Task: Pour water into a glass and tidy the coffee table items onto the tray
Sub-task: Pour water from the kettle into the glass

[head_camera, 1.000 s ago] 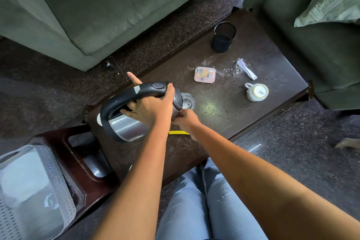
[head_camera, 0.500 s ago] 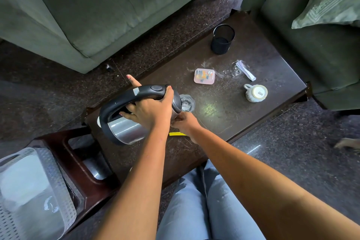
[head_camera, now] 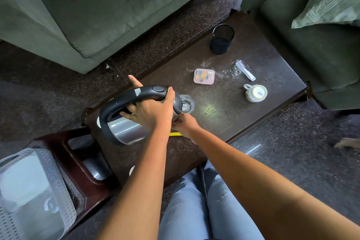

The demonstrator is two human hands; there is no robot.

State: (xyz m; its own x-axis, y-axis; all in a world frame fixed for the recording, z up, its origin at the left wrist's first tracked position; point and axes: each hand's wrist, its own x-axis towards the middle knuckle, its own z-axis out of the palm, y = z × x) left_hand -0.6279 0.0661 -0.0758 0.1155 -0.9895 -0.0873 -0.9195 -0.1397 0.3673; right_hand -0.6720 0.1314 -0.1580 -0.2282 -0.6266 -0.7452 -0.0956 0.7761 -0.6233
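A steel electric kettle (head_camera: 126,132) with a black handle is tilted, spout over a clear glass (head_camera: 188,103) standing on the dark coffee table (head_camera: 263,60). My left hand (head_camera: 150,113) grips the kettle handle from above, index finger pointing away. My right hand (head_camera: 185,124) is at the near side of the glass, its fingers hidden under the kettle's spout end. A white perforated tray (head_camera: 29,191) sits at the lower left.
On the table lie a black mesh pen holder (head_camera: 222,40), a pink box (head_camera: 204,76), a folded paper (head_camera: 244,69), a white cup (head_camera: 256,93) on its side and a yellow item (head_camera: 175,134). A dark wooden stand (head_camera: 64,154) adjoins the table. Green sofas (head_camera: 97,6) flank it.
Both hands and the kettle keep nearly the same pose over the glass; only the view has shifted slightly.
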